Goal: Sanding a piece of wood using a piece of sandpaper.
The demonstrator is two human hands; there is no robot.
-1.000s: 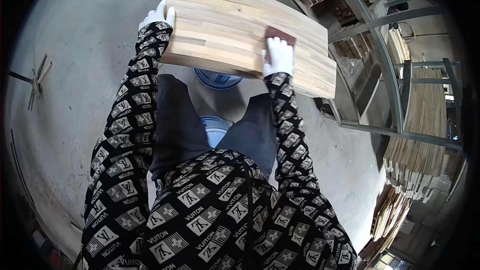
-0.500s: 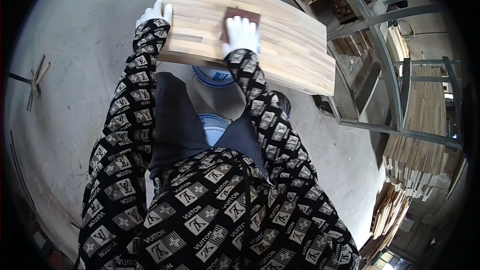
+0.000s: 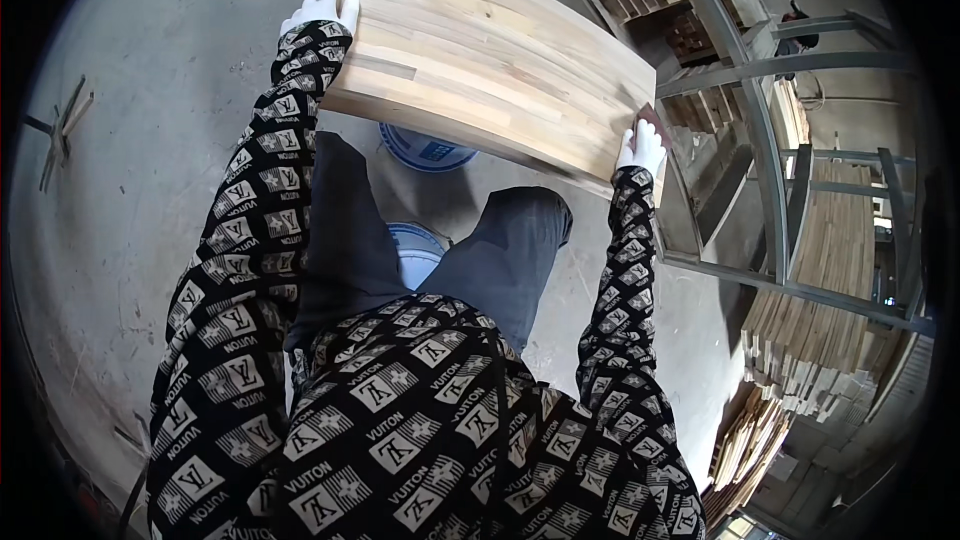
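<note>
A pale panel of joined wood strips (image 3: 480, 50) lies across in front of my knees, its near edge facing me. At its left end my left hand (image 3: 322, 12), in a white glove, grips the edge with the thumb toward the top face. Over at the right end, my white-gloved right hand (image 3: 642, 148) holds a piece of brown sandpaper (image 3: 653, 122) by the panel's corner. Most of the sandpaper is hidden under the fingers.
A blue and white bucket (image 3: 425, 152) stands beneath the panel; another bucket (image 3: 415, 252) shows between my legs. On the right rises a grey metal frame (image 3: 770, 170), with stacked wood boards (image 3: 825, 280) beyond it. Thin sticks (image 3: 65, 135) stand at the far left.
My right hand has slid with the sandpaper from the middle of the panel to its right end. My left hand stays at the left edge.
</note>
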